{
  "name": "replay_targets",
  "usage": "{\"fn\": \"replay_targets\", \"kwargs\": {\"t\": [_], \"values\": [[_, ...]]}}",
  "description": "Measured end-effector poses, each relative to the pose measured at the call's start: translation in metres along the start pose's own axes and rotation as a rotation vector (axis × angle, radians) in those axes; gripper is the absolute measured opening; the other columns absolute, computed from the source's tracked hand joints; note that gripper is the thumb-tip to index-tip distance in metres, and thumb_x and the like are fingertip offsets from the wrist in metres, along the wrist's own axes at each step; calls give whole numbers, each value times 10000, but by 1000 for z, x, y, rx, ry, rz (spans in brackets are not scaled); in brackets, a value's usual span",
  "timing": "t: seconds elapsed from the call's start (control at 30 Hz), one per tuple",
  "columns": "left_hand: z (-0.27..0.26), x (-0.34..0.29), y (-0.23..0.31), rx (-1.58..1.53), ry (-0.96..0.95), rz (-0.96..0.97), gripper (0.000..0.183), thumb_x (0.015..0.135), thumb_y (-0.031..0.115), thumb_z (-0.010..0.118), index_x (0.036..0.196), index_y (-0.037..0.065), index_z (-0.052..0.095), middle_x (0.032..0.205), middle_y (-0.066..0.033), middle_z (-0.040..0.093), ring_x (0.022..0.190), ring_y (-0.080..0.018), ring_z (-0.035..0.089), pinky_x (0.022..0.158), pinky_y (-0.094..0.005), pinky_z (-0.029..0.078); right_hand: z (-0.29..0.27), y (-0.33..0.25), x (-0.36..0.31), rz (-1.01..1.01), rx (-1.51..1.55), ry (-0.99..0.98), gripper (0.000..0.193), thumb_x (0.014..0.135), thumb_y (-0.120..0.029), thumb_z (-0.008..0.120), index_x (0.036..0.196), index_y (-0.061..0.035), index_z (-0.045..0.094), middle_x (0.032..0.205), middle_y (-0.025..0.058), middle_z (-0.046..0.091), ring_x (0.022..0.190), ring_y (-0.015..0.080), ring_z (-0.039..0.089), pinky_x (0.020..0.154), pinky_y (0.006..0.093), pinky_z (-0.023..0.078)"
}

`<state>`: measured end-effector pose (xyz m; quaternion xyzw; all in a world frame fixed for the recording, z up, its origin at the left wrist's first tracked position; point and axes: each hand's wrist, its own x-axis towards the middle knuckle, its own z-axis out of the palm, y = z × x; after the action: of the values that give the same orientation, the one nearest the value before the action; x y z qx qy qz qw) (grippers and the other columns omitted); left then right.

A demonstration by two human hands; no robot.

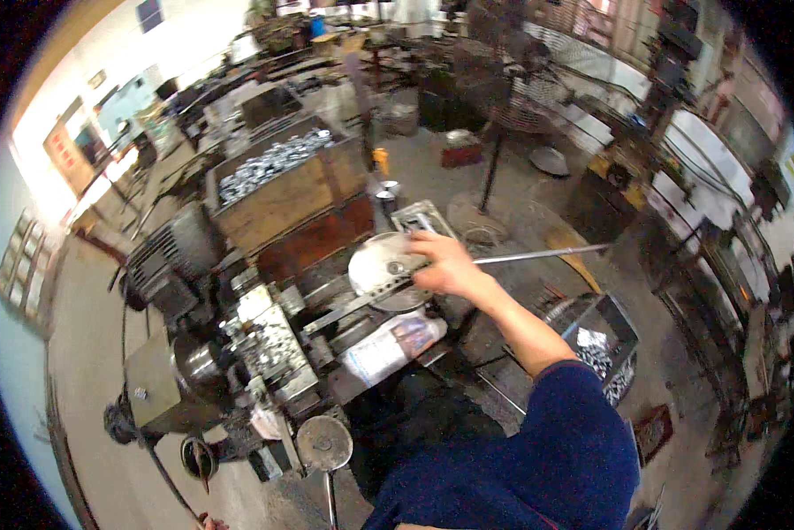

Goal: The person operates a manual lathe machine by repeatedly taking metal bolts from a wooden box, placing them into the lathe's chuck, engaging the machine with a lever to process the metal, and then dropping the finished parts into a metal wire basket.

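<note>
machine (275, 340), with bin (277, 201) of bright metal pieces (277, 162) beyond. round metal disc (375, 261) at the machine's right end; perforated bar (353, 307) alongside. right hand (450, 266) over the disc's right edge, bent, pinch indiscernible. left hand (210, 523) cut off at lower edge, state indiscernible. presumed step: handling at the disc; for next move, probably steady finger contact.

No lettering can be read. Red marks on the orange-brown rectangular door panel (72, 161) at far left, and print on the glossy white-and-blue sheet (381, 351) in the near middle, are too blurred.
</note>
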<state>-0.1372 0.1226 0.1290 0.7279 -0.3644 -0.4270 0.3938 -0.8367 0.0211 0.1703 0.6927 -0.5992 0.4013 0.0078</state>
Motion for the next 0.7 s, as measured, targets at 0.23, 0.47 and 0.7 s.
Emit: {"fn": "replay_targets", "kwargs": {"t": [0.23,0.47,0.7], "values": [[-5,8,-7,-107,48,-132,343,848,213,583,1116,17,500,909,-132,580,803,-233,571,769,-401,496,-108,114,-289,1226,-782,-162,368,639,-332,598,868,-49,652,958,148,616,928,296,582,828,360,456],[24,-5,10,-224,47,-93,335,845,198,585,1104,0,506,812,-107,579,739,-214,558,739,-366,499,-131,139,-385,1799,-602,-189,524,678,-348,613,1106,-48,569,1176,177,531,1094,305,516,904,397,425],[25,-20,15,-223,125,-49,366,817,189,619,1089,-30,506,847,-131,580,779,-225,561,729,-357,495,-130,138,-360,1637,-627,-226,452,646,-275,646,991,7,572,1077,197,578,1018,294,562,862,342,458]]}}
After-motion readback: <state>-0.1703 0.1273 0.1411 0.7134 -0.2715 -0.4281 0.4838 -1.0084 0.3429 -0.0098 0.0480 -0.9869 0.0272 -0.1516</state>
